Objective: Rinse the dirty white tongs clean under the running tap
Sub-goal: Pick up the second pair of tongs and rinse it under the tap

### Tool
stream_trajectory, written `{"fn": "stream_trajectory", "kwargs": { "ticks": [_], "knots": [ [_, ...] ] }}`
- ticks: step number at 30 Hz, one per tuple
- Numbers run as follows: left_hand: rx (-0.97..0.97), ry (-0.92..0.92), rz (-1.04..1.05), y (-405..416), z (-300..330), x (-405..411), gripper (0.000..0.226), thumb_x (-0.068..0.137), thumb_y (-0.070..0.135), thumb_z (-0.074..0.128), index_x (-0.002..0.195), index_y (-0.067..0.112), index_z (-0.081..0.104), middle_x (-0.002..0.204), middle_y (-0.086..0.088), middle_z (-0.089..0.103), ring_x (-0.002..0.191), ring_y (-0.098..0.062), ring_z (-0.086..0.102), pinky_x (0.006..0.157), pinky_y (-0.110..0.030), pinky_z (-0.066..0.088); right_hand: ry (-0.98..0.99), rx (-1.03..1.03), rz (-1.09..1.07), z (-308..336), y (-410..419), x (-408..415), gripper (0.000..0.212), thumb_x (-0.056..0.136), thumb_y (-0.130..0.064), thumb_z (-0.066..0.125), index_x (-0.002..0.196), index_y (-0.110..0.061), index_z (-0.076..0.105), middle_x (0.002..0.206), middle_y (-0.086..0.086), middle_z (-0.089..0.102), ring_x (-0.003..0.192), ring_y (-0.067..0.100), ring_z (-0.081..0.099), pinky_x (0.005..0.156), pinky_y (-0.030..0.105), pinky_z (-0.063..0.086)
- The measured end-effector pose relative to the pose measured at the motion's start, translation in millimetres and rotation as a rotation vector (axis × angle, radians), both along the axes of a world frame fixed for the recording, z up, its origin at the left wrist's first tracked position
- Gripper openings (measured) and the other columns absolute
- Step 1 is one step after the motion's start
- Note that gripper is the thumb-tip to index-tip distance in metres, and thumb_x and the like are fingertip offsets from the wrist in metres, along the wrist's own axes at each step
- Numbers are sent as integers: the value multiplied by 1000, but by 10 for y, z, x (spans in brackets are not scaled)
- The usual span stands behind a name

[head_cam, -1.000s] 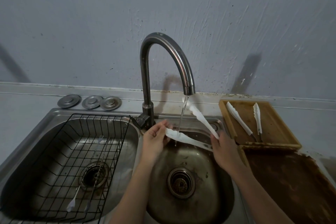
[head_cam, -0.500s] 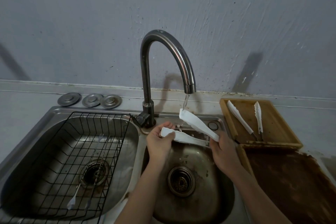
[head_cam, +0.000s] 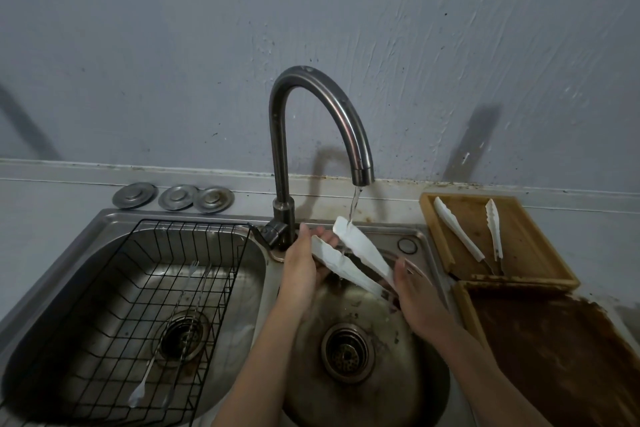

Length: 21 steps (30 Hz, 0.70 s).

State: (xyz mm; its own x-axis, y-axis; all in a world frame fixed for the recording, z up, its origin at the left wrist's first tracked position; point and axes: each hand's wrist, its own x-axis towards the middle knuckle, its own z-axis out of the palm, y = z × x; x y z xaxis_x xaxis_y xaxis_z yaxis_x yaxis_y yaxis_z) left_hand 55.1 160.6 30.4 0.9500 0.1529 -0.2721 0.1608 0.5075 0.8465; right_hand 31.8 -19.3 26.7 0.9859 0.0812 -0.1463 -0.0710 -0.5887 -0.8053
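Observation:
White tongs (head_cam: 360, 251) are held spread apart over the right sink basin (head_cam: 391, 371). My right hand (head_cam: 414, 298) grips their hinge end. My left hand (head_cam: 304, 263) cups the tip of the nearer arm from below, fingers wrapped around it. The curved metal tap (head_cam: 311, 121) runs, and its thin stream (head_cam: 354, 204) lands on the tip of the farther arm.
A second pair of white tongs (head_cam: 460, 230) lies in a wooden tray (head_cam: 519, 274) right of the sink, with a stained wooden tray (head_cam: 554, 357) in front of it. The left basin holds a black wire rack (head_cam: 114, 305) with utensils. Three metal plugs (head_cam: 173, 197) sit behind it.
The tongs have been tilted and lifted, so the stream now hits the farther arm's tip instead of the nearer arm. My left hand has slid along the nearer arm's tip.

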Motion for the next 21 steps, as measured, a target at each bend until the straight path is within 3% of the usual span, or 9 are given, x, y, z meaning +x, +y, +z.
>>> {"fn": "stream_trajectory", "kwargs": {
  "ticks": [3, 7, 10, 13, 16, 19, 21],
  "knots": [
    [-29, -20, -43, -6, 75, -38, 42, 93, 41, 44, 105, 7, 64, 102, -15, 68, 95, -25, 65, 89, -41, 50, 65, -69, 30, -39, 79, 17, 74, 78, -71, 11, 61, -15, 56, 60, 2, 60, 58, 15, 57, 63, 30, 44],
    [-81, -179, -53, -100, 102, -83, 29, 86, -1, 56, 116, 2, 58, 108, -7, 68, 101, -14, 65, 94, -24, 49, 26, -124, 78, -134, 166, -7, 59, 92, -55, 18, 56, -23, 52, 59, -4, 56, 57, 8, 55, 54, 23, 36],
    [-89, -229, -23, -159, 57, -98, 34, 84, -16, 49, 106, 8, 60, 91, 1, 73, 92, -12, 67, 90, -24, 52, -6, -126, 100, -186, 195, -36, 55, 94, -51, 23, 56, -24, 51, 59, -4, 57, 56, 5, 54, 53, 22, 38],
    [-201, -172, 6, -183, -4, -58, 24, 88, -6, 50, 95, 14, 62, 73, 4, 73, 76, -12, 66, 80, -29, 52, -120, -103, 61, -206, 205, -51, 50, 93, -49, 26, 56, -24, 48, 52, -5, 52, 45, 1, 48, 50, 22, 37],
    [-225, -98, -29, -256, -42, -41, 6, 89, 9, 54, 91, 13, 59, 66, 2, 70, 65, -12, 66, 69, -31, 54, -228, -114, 22, -222, 236, -57, 45, 96, -43, 27, 62, -25, 52, 52, -5, 55, 46, 2, 53, 48, 23, 42],
    [31, 54, -140, -359, -105, -41, 23, 89, 33, 56, 82, 12, 60, 65, 0, 71, 68, -18, 67, 71, -38, 52, -285, -105, -17, -232, 226, -69, 43, 95, -43, 26, 80, -25, 61, 64, -3, 64, 59, 5, 62, 55, 23, 50],
    [175, 108, -230, -320, -93, -21, 27, 89, 38, 56, 83, 12, 63, 76, -4, 75, 77, -25, 68, 72, -40, 52, -283, -143, -31, -227, 161, -79, 47, 94, -47, 22, 73, -26, 59, 62, -3, 63, 56, 3, 61, 53, 20, 49]
  ]
}}
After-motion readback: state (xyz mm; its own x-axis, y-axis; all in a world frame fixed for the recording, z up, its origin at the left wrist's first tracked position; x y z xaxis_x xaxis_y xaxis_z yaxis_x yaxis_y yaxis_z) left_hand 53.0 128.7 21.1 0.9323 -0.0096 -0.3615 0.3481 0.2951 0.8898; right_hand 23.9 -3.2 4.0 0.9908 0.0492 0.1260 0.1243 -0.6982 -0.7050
